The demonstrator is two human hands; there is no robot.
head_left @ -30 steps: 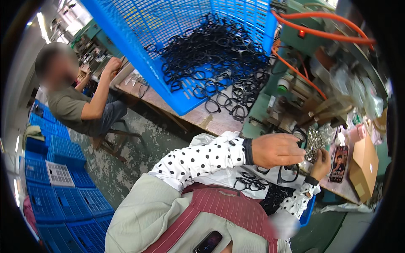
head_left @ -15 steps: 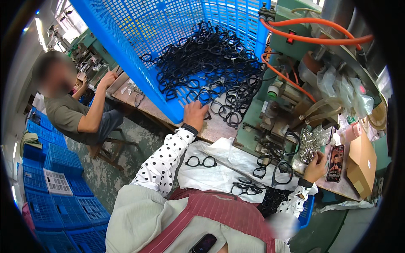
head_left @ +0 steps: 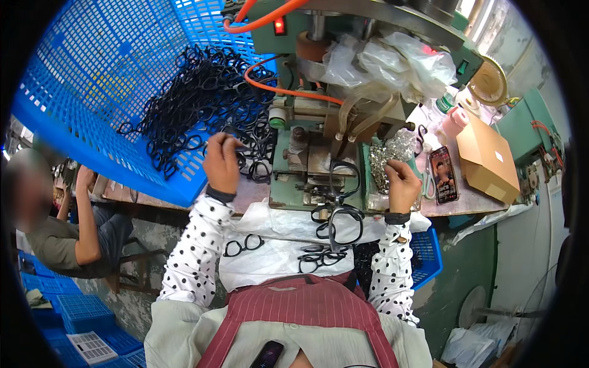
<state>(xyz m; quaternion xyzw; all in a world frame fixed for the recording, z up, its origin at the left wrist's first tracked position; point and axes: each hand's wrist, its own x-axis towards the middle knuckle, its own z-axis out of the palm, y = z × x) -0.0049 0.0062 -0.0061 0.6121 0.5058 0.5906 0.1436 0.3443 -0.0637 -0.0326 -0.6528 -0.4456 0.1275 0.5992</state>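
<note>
My left hand [head_left: 222, 161] reaches into the heap of black spectacle frames [head_left: 202, 110] in the tipped blue crate [head_left: 92, 104], its fingers closed on one frame at the heap's near edge. My right hand [head_left: 402, 183] rests by the pile of small shiny metal parts [head_left: 392, 153] on the green machine [head_left: 319, 165]; what its curled fingers pinch is too small to tell. A black frame [head_left: 343, 178] sits on the machine's work area. More black frames [head_left: 319, 254] lie on the white cloth [head_left: 276, 245] over my lap.
Another person [head_left: 67, 221] sits at the bench to my left. A phone [head_left: 443, 175] and a brown cardboard box [head_left: 488, 159] lie on the right. An orange hose [head_left: 282, 89] loops across the machine. Stacked blue crates [head_left: 55, 294] stand on the floor.
My left hand moved from the machine's work area out to the crate and took hold of a frame in the heap. The view has swung right; my right hand stays by the metal parts.
</note>
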